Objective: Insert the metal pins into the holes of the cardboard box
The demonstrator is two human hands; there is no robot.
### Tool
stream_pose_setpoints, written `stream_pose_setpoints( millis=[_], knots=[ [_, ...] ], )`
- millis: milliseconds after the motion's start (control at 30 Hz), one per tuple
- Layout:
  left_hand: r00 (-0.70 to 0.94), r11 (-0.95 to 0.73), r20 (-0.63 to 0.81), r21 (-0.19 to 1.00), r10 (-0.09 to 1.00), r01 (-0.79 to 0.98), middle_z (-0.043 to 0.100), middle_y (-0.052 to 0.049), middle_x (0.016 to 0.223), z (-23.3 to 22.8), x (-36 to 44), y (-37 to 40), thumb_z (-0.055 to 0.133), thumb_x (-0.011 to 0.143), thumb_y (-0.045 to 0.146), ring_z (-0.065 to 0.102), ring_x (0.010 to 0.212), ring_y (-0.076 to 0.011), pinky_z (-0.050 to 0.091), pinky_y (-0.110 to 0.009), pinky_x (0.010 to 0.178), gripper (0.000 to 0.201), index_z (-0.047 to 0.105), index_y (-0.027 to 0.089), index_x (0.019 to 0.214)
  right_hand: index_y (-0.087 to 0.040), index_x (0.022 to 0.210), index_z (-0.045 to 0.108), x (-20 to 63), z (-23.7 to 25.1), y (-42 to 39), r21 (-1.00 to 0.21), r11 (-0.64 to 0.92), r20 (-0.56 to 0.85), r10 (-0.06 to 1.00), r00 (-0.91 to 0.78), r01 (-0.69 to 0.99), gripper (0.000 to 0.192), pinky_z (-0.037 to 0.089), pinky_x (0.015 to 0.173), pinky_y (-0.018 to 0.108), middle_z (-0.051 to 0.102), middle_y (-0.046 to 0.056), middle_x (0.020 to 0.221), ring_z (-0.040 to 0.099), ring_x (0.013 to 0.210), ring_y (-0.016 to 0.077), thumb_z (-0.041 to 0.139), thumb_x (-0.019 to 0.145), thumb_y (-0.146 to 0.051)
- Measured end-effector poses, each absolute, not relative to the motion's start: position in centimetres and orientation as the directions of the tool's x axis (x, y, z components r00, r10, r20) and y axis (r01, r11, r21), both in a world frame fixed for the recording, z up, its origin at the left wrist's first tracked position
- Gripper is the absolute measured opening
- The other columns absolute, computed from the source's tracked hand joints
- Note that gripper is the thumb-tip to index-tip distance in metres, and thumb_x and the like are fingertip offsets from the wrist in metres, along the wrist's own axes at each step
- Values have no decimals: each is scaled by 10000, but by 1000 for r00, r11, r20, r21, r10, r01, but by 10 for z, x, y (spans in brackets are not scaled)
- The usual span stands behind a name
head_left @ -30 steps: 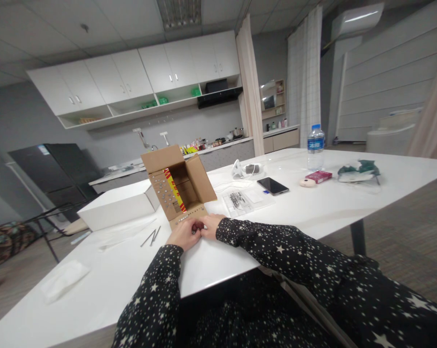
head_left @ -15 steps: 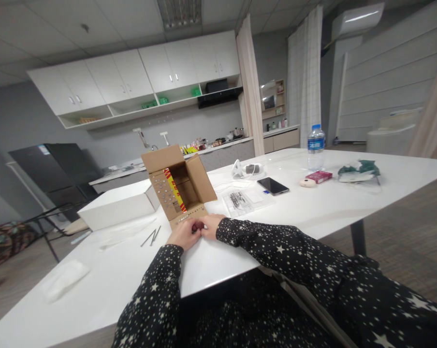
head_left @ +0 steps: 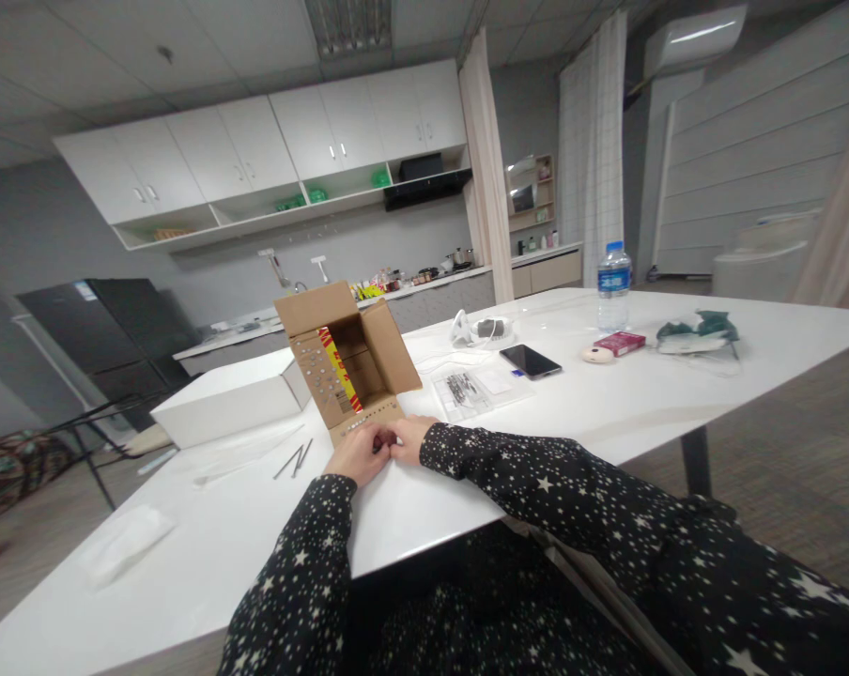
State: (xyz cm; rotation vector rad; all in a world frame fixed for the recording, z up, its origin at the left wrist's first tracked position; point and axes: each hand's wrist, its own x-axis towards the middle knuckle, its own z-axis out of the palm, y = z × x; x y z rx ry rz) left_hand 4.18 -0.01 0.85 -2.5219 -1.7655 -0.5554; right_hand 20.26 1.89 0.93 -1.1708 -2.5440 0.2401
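Note:
My left hand (head_left: pixel 356 454) and my right hand (head_left: pixel 410 438) meet at the front flap of an open cardboard box (head_left: pixel 394 347). Both have curled, closed fingers, and whatever lies between them is hidden. The box is tilted with its opening towards me. Small round silvery pieces sit in rows on its left flap and front flap, and a red and yellow tape strip (head_left: pixel 340 369) runs along the left one. Left of my hands lie thin dark rods (head_left: pixel 299 459). A clear plastic case (head_left: pixel 459 394) with small dark parts is behind my right hand.
A white box (head_left: pixel 227 406) stands at the left on the white table (head_left: pixel 424 526). Farther right are a phone (head_left: pixel 531 361), a water bottle (head_left: pixel 613 289), a red packet (head_left: pixel 620 344) and a green and white crumpled item (head_left: pixel 699 330). A white wad (head_left: pixel 125 545) lies front left.

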Motion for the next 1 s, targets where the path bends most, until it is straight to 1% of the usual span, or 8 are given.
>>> stream_pose_setpoints(
  millis=[167, 300, 467, 633, 800, 1000],
  knots=[
    [313, -369, 288, 166, 905, 915, 633, -38, 800, 7, 41, 1, 482, 759, 173, 568, 747, -156, 418, -271, 675, 130, 606, 174, 797, -280, 1125, 618, 203, 9, 19, -274, 651, 225, 759, -611, 707, 373, 499, 714, 343, 689, 56, 968, 648, 880, 250, 465, 794, -357],
    [323, -376, 294, 147, 900, 915, 643, -66, 874, 4, 40, 4, 432, 808, 191, 586, 834, -185, 435, -304, 739, 182, 605, 174, 864, -285, 1153, 599, 203, 8, 19, -279, 660, 239, 752, -615, 698, 389, 496, 719, 336, 687, 52, 998, 644, 891, 247, 483, 786, -341],
    [318, -363, 298, 110, 900, 925, 635, -84, 903, 1, 38, 7, 409, 837, 222, 583, 881, -201, 440, -325, 783, 187, 583, 167, 879, -290, 1142, 596, 203, 9, 17, -284, 657, 241, 754, -611, 698, 382, 491, 694, 334, 687, 47, 973, 646, 864, 243, 474, 783, -329],
    [283, -311, 301, 50, 911, 949, 627, -109, 947, 1, 39, 7, 350, 874, 256, 568, 949, -234, 419, -373, 834, 228, 550, 155, 915, -269, 1092, 604, 204, 12, 17, -281, 658, 211, 752, -624, 698, 347, 481, 657, 325, 682, 56, 943, 645, 824, 238, 466, 785, -353],
    [228, -248, 298, 29, 927, 968, 621, -108, 1007, 3, 41, 5, 311, 896, 279, 537, 1021, -256, 371, -435, 888, 251, 533, 169, 931, -237, 1008, 620, 204, 13, 18, -286, 641, 201, 767, -609, 712, 315, 474, 649, 331, 677, 76, 928, 642, 821, 249, 469, 770, -379],
    [188, -209, 352, 23, 917, 978, 599, -113, 1034, 4, 41, 5, 318, 899, 291, 501, 1042, -262, 366, -426, 888, 236, 516, 167, 929, -241, 936, 632, 201, 7, 21, -276, 628, 212, 778, -591, 728, 274, 468, 640, 322, 675, 67, 884, 642, 799, 237, 474, 761, -381]
  ],
)
